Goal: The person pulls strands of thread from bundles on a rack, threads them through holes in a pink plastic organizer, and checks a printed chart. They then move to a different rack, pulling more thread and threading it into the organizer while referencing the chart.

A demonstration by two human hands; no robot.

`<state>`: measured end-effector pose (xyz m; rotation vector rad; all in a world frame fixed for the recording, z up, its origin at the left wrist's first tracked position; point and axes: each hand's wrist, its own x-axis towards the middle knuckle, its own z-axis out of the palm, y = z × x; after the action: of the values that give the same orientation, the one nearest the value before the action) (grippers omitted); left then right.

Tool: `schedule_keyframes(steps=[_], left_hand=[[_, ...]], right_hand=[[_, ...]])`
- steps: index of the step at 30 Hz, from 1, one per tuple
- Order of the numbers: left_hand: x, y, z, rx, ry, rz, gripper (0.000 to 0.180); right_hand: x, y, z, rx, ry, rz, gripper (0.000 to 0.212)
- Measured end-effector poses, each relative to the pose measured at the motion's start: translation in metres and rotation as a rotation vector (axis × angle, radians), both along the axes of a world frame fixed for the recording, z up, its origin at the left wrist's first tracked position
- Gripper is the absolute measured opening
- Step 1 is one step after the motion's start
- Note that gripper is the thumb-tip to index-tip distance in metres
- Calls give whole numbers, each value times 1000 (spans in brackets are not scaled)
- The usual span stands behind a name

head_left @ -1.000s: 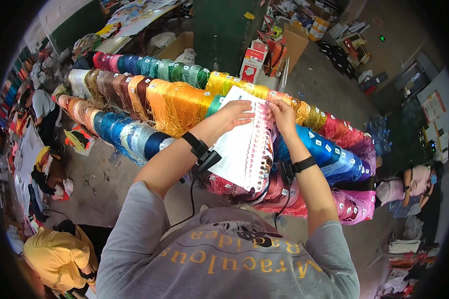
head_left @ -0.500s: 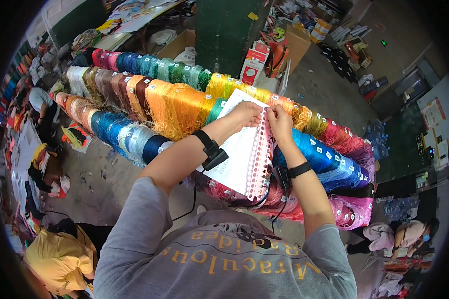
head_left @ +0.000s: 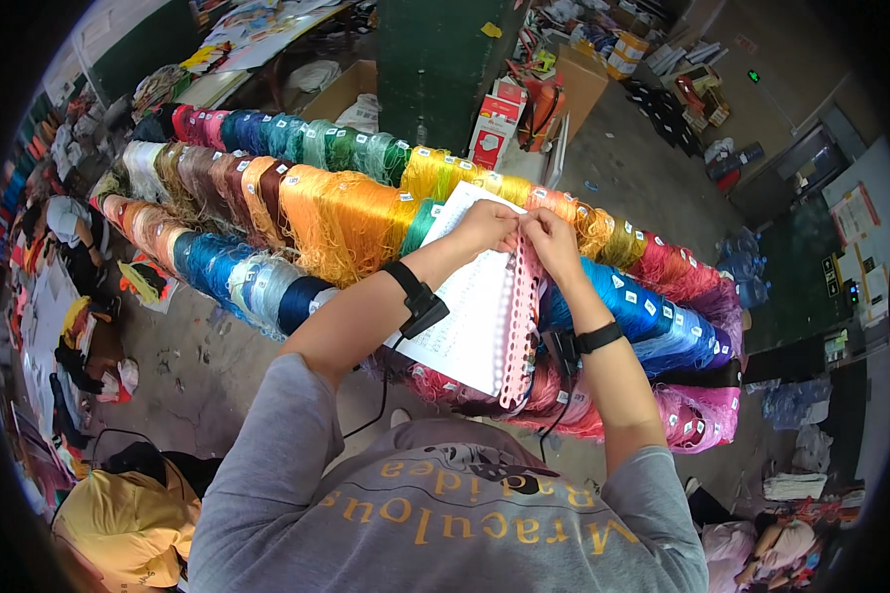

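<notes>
Sheet (head_left: 457, 326): white, bearing a pink holed strip (head_left: 517, 346) down its right side. Position: in front of the chest, above the middle of a rack of thread, overlapping the rows beneath. Long axis runs away from the wearer; far end leans slightly right, strip nearly straight out from the body.

Left hand (head_left: 489, 227): fingers curled closed at the strip's far end. Right hand (head_left: 550, 237): thumb and fingers pinched on the same end, just beside the left. Exact contact between fingertips hidden by the hands. Marks on the sheet too small to make out.

Left wrist's black device (head_left: 421, 308) covers part of the sheet's left edge; second black device (head_left: 566, 348), on the right wrist, near the strip. Cable (head_left: 384, 395) hangs below the first.

Around the sheet: green thread (head_left: 423, 227) and orange thread (head_left: 341, 217) to the left, blue thread (head_left: 628, 301) to the right, yellow thread (head_left: 445, 165) beyond, pink thread (head_left: 692, 415) nearer right. Farther off: green pillar (head_left: 430, 79), red-and-white box (head_left: 495, 128).

Co-worker in yellow (head_left: 124, 524), lower left, and another person (head_left: 771, 549), lower right, both cut off by the dark rim.
</notes>
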<state>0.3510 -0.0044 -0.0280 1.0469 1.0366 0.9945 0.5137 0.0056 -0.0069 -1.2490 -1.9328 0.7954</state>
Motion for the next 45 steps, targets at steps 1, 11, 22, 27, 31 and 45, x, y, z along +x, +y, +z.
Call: schedule_keyframes(steps=[1,11,22,27,31,45], left_hand=[[1,1,-1,-1,1,-1,17],[-52,0,1,123,354,155,18],[-38,-3,24,80,576,107,24],[-77,8,57,-210,-618,-218,23],[-57,-7,64,-92,-538,-187,25],[-73,-16,70,-19,-430,-51,17]], right_hand=[[2,1,0,-40,23,10,24],[-8,-31,-20,202,-141,-112,25],[-14,-38,-20,366,-276,-157,17],[-15,-36,-26,494,-300,-169,16],[-15,-38,-27,545,-320,-170,18],[-16,-44,-16,441,-349,-137,47]])
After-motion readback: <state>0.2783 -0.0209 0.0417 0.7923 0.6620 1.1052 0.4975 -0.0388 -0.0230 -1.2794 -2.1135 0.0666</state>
